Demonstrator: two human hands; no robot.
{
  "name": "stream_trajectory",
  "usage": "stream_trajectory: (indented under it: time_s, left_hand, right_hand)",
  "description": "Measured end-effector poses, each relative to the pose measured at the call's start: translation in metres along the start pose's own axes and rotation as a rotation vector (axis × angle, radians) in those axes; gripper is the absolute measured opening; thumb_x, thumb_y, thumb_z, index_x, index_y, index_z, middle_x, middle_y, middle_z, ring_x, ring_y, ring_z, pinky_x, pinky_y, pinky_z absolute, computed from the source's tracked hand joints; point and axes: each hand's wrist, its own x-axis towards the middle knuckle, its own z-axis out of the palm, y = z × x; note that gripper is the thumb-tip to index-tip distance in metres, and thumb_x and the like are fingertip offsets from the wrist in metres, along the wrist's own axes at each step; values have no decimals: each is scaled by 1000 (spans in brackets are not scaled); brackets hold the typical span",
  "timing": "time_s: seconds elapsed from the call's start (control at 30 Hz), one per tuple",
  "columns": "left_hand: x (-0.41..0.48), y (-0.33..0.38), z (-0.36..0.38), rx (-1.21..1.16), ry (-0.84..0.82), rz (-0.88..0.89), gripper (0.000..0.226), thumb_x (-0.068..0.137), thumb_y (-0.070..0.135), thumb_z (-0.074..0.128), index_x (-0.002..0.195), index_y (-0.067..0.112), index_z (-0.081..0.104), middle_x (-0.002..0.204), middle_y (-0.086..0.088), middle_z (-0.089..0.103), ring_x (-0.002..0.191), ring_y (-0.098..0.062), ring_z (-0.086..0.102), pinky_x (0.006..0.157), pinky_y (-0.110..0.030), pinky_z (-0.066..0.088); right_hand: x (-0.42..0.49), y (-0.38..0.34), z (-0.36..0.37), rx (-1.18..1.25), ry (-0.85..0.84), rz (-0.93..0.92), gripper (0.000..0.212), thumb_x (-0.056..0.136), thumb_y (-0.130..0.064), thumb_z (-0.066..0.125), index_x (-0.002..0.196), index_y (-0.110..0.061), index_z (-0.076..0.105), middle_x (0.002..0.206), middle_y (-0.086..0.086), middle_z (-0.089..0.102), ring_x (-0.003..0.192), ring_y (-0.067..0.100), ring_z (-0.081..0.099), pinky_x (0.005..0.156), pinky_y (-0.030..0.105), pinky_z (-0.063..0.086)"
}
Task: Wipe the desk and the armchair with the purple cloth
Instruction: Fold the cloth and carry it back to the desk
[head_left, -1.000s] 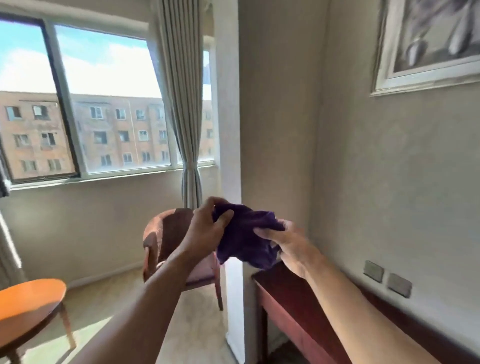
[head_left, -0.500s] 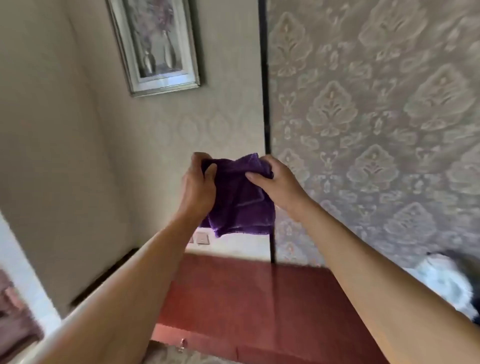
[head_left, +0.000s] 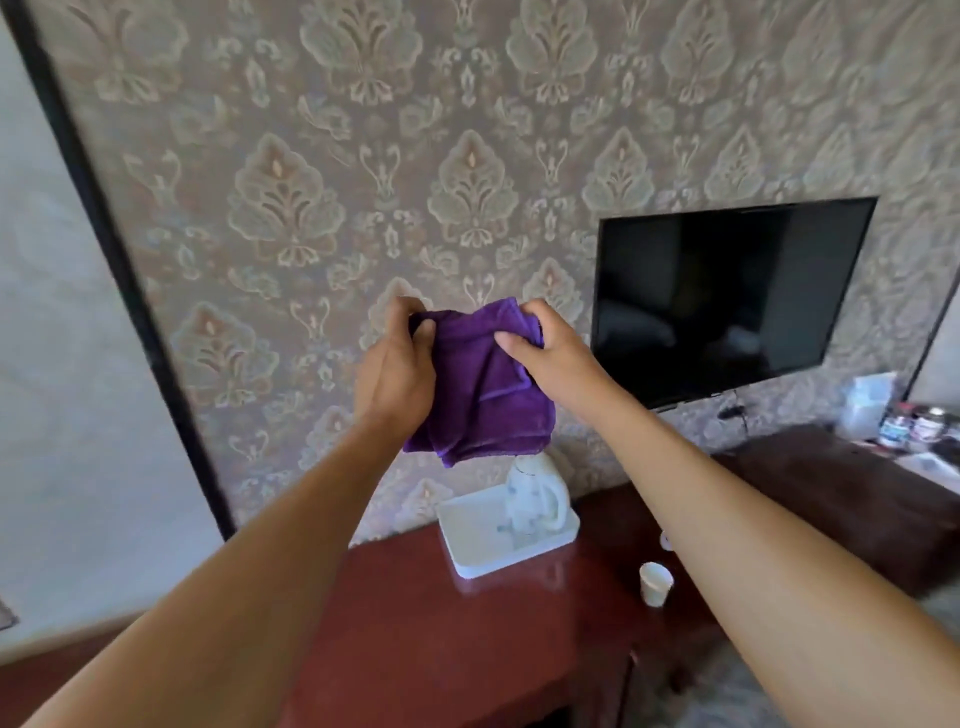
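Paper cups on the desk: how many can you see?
2. One white paper cup stands on the desk right of the white tray. A second cup peeks out behind the right forearm, mostly hidden. More may be hidden.

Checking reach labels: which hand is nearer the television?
Right. The right hand sits just left of the television; the left hand is farther left, beyond the purple cloth.

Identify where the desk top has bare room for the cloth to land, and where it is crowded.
Both hands, left hand and right hand, hold the purple cloth above the desk. Bare: the near-left top, left of and in front of the white tray. Crowded: the back right, with the tray, kettle and paper cup.
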Motion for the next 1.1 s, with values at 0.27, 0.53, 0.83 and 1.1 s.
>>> stream_trajectory:
  time_s: [0.27, 0.53, 0.83, 1.1]
  left_hand:
    - [74, -59, 113, -2, -101, 25, 8, 103, 37, 37, 110, 34, 41, 87, 4, 64, 76, -26, 58, 69, -36, 39]
    - [137, -143, 168, 70, -142, -46, 8, 104, 38, 37, 109, 34, 41, 84, 2, 65, 72, -23, 58, 66, -35, 41]
    - [145, -243, 219, 115, -195, -218, 6, 102, 42, 37, 107, 39, 40, 77, 9, 61, 71, -19, 59, 66, -39, 47]
    - [123, -329, 272, 214, -231, -387, 6, 103, 40, 39, 108, 36, 40, 83, 0, 63, 80, -34, 62, 68, -40, 45]
  right_hand:
    - [87, 104, -10, -114, 92, 39, 17, 98, -42, 60, 107, -29, 54, 84, -5, 69, 70, 11, 65, 63, 27, 51]
    - [177, 180, 31, -158, 37, 72, 14, 98, -52, 56, 105, -43, 47, 86, 6, 71, 71, 18, 63, 61, 32, 51]
    - [228, 278, 90, -181, -69, 140, 25, 99, -49, 55, 116, -31, 50, 81, -3, 68, 69, 9, 63, 64, 25, 49]
    - [247, 370, 144, -197, -206, 222, 26, 100, -47, 54, 114, -25, 51, 78, -7, 62, 76, 21, 60, 74, 38, 50]
